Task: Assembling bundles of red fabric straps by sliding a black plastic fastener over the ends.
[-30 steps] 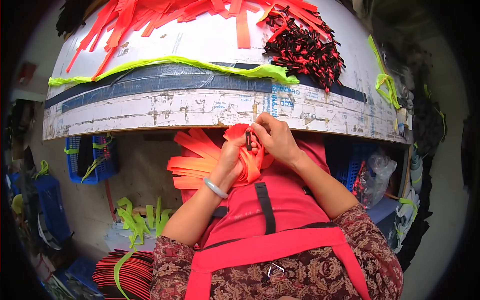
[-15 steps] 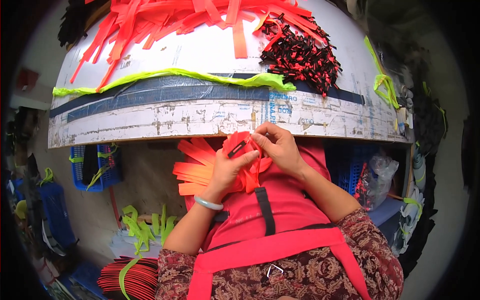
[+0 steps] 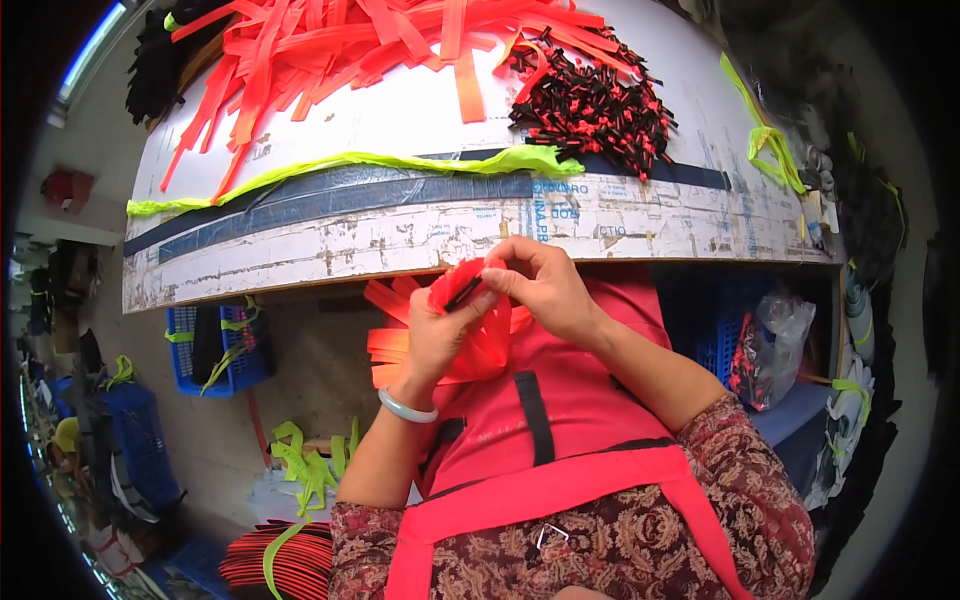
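Note:
Just below the table's front edge, my left hand (image 3: 436, 335) is closed around a bundle of bright orange-red fabric strips (image 3: 488, 345). Loose strip ends fan out to its left and hang over my lap. A small black piece (image 3: 462, 291) lies against the red fabric at the left thumb. My right hand (image 3: 552, 292) meets the bundle's upper end, thumb and forefinger pinched together at the red fabric's edge. Whatever sits between those fingertips is too small to make out.
On the white table (image 3: 350, 240) lie a heap of orange-red strips (image 3: 330, 50), a pile of small black-and-red pieces (image 3: 590, 110) and a yellow-green strip (image 3: 340, 165). Blue baskets (image 3: 222, 350) stand below, with a clear plastic bag (image 3: 775, 345) at the right.
The view has shifted slightly. The bundle has turned in my left hand, so the black piece shows at a steeper slant. My right fingers have moved slightly left along the fabric's edge.

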The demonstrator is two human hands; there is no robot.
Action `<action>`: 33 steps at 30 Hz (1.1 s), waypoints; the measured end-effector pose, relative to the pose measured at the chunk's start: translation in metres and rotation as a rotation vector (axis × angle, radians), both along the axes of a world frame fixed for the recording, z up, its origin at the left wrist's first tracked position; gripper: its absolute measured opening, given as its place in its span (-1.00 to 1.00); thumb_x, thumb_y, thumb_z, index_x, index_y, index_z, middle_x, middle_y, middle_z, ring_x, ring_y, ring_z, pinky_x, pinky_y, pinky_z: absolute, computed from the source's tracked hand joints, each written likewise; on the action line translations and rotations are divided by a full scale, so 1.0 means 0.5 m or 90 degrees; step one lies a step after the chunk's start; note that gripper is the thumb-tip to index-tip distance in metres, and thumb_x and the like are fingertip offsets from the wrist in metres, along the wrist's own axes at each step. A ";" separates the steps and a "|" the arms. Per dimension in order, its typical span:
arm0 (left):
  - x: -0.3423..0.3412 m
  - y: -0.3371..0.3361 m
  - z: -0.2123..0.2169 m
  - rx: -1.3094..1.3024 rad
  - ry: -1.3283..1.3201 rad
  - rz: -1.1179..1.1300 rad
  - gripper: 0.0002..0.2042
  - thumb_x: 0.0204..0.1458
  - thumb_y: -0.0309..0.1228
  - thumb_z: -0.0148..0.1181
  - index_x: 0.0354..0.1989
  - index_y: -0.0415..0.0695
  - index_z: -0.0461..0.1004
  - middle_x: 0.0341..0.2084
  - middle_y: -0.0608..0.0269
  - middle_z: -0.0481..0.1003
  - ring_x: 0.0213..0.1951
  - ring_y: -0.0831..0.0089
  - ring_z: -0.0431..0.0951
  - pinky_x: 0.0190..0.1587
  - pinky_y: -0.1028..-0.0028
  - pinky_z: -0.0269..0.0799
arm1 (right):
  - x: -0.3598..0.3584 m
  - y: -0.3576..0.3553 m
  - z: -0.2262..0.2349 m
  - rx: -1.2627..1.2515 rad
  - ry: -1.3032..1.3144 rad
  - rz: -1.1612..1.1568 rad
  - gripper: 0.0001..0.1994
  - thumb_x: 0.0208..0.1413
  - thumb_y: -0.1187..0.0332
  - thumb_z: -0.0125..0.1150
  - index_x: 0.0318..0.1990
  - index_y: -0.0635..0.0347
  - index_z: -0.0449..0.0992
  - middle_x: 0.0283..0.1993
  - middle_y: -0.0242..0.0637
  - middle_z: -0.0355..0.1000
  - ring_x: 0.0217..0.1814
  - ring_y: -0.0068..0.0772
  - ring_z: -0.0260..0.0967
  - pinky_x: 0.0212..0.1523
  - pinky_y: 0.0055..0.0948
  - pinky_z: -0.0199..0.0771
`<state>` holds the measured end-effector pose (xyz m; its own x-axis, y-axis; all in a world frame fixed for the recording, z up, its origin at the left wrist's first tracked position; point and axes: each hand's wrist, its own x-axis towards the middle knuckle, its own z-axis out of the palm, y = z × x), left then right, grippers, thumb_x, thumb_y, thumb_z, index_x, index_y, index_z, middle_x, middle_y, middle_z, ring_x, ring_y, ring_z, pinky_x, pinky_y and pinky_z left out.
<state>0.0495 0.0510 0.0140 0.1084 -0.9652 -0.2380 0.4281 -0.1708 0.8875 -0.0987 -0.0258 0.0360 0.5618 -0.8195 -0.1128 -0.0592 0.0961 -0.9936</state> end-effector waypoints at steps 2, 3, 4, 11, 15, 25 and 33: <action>0.014 0.008 -0.008 0.013 -0.081 -0.103 -0.74 -0.04 -0.53 0.32 -0.13 -0.23 0.51 -0.44 0.36 0.52 -0.45 0.67 0.45 -0.41 0.66 0.33 | 0.000 -0.031 0.022 0.132 -0.048 -0.108 -0.81 0.22 0.28 0.14 -0.25 0.24 0.50 -0.45 -0.48 0.36 -0.44 -0.74 0.22 -0.44 -0.64 0.26; 0.002 0.018 -0.022 0.015 -0.093 -0.116 -0.79 -0.03 -0.52 0.31 -0.22 -0.22 0.49 -0.51 0.34 0.51 -0.51 0.66 0.44 -0.49 0.65 0.31 | -0.004 -0.076 0.017 0.081 -0.210 -0.203 -0.80 0.22 0.25 0.14 -0.22 0.22 0.48 -0.46 -0.48 0.34 -0.48 -0.74 0.21 -0.49 -0.66 0.23; 0.000 0.016 -0.026 0.015 -0.095 -0.118 -0.79 -0.03 -0.52 0.31 -0.22 -0.22 0.49 -0.51 0.34 0.51 -0.51 0.66 0.44 -0.49 0.65 0.31 | -0.024 -0.130 0.033 0.019 -0.278 -0.212 -0.80 0.21 0.25 0.15 -0.21 0.22 0.47 -0.46 -0.49 0.34 -0.51 -0.71 0.20 -0.51 -0.66 0.23; 0.074 0.000 -0.020 0.075 0.237 0.155 -0.90 0.03 -0.55 0.24 -0.31 -0.18 0.44 -0.53 0.30 0.48 -0.61 0.57 0.43 -0.56 0.59 0.37 | -0.078 -0.133 0.051 0.159 -0.281 0.160 -0.80 0.15 0.35 0.01 -0.12 0.23 0.41 -0.23 -0.24 0.42 -0.14 -0.42 0.44 -0.26 -0.47 0.45; 0.076 0.001 -0.006 0.075 0.179 0.187 -0.91 0.04 -0.55 0.23 -0.31 -0.18 0.44 -0.52 0.28 0.49 -0.60 0.56 0.45 -0.53 0.58 0.40 | -0.042 -0.064 0.034 0.458 -0.340 0.076 -0.79 0.16 0.32 0.04 -0.11 0.21 0.39 -0.26 -0.28 0.42 -0.15 -0.46 0.43 -0.21 -0.45 0.46; 0.124 0.024 0.023 -0.056 0.191 0.099 -0.67 0.03 -0.54 0.23 0.00 -0.30 0.42 -0.28 0.21 0.51 -0.44 0.59 0.46 -0.39 0.59 0.38 | 0.031 0.017 -0.025 -0.276 0.133 0.234 -0.81 0.10 0.30 0.20 -0.21 0.22 0.47 -0.27 -0.14 0.40 -0.27 -0.17 0.41 -0.23 -0.35 0.42; 0.144 -0.008 0.060 -0.052 -0.041 -0.114 -0.75 0.02 -0.53 0.19 -0.11 -0.31 0.49 -0.30 0.18 0.56 -0.46 0.63 0.42 -0.36 0.63 0.35 | 0.046 -0.038 -0.023 0.182 -0.006 0.645 -0.76 0.24 0.20 0.09 -0.18 0.20 0.49 -0.27 -0.46 0.46 -0.27 -0.66 0.30 -0.24 -0.55 0.34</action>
<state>0.1215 0.0472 0.0439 -0.0543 -0.9863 -0.1559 0.3390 -0.1651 0.9262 -0.0758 -0.0448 0.0244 0.9713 0.0897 -0.2204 -0.2358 0.2375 -0.9424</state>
